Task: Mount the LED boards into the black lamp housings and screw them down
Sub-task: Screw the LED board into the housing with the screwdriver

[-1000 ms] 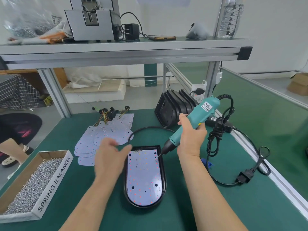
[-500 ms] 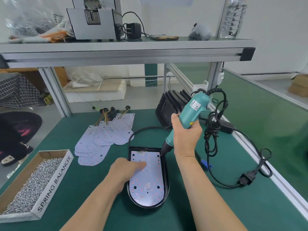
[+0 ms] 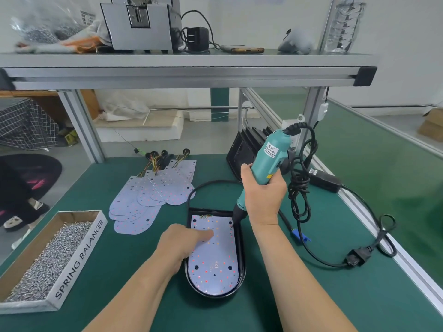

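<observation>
A white LED board (image 3: 215,259) lies inside a black lamp housing (image 3: 241,257) on the green mat, in front of me. My left hand (image 3: 182,245) rests on the board's left part, its index finger pressing the upper middle of the board. My right hand (image 3: 263,195) grips a teal electric screwdriver (image 3: 271,159), held nearly upright. The bit touches the board at its upper right corner. A black cable runs from the housing's top edge.
Several loose LED boards (image 3: 153,195) with wires lie fanned at the left rear. Black housings (image 3: 244,149) stand stacked behind the screwdriver. A cardboard box of screws (image 3: 48,259) sits front left. The tool's cord and plug (image 3: 357,257) and an adapter (image 3: 323,180) lie at right.
My left hand came down from beside the housing onto the board and now presses it with one finger. The screwdriver tilted more upright, its bit staying at the board's upper right corner.
</observation>
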`<state>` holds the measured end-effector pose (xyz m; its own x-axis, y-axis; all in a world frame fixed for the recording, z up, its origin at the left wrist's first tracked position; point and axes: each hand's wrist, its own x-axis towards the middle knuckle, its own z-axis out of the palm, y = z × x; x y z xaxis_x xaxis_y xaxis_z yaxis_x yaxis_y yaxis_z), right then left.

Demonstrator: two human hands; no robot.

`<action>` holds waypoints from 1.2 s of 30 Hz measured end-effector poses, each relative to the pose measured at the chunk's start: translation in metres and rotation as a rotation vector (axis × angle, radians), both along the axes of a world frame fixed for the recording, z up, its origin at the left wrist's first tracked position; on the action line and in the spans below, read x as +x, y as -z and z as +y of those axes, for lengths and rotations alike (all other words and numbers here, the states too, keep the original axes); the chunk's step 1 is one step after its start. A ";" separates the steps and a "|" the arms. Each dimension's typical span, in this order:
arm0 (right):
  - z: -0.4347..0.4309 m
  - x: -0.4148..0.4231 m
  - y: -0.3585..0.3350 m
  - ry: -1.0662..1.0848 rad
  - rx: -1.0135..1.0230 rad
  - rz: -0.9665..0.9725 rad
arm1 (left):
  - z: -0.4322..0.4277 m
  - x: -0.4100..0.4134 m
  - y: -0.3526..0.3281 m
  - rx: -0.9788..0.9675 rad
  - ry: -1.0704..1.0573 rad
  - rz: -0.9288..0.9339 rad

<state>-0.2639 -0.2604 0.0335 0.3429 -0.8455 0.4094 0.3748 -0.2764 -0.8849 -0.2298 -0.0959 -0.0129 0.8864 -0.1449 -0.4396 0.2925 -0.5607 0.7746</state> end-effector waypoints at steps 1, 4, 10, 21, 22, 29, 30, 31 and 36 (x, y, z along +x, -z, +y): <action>0.000 0.000 0.000 -0.004 -0.008 -0.001 | 0.000 0.000 0.000 -0.002 0.001 0.002; 0.002 0.001 0.001 -0.022 -0.034 -0.004 | 0.000 0.000 0.000 0.000 0.007 0.007; 0.004 0.001 0.001 -0.040 -0.017 -0.003 | 0.000 0.000 0.002 0.000 0.008 0.000; 0.001 0.001 0.004 -0.082 0.140 -0.013 | -0.001 0.000 0.001 0.035 0.010 -0.021; -0.001 -0.002 0.004 -0.109 0.145 -0.005 | -0.001 0.000 0.001 0.034 0.010 -0.017; -0.003 -0.030 -0.020 -0.307 0.116 -0.100 | 0.002 -0.004 -0.006 -0.010 0.007 -0.005; -0.001 -0.034 -0.024 -0.252 0.144 -0.130 | 0.003 -0.005 -0.008 -0.011 0.014 -0.005; 0.000 -0.037 -0.027 -0.199 0.175 -0.153 | 0.004 -0.006 -0.008 -0.013 0.024 -0.004; 0.010 -0.056 -0.018 -0.016 0.387 -0.139 | 0.016 -0.011 -0.020 -0.103 0.046 0.077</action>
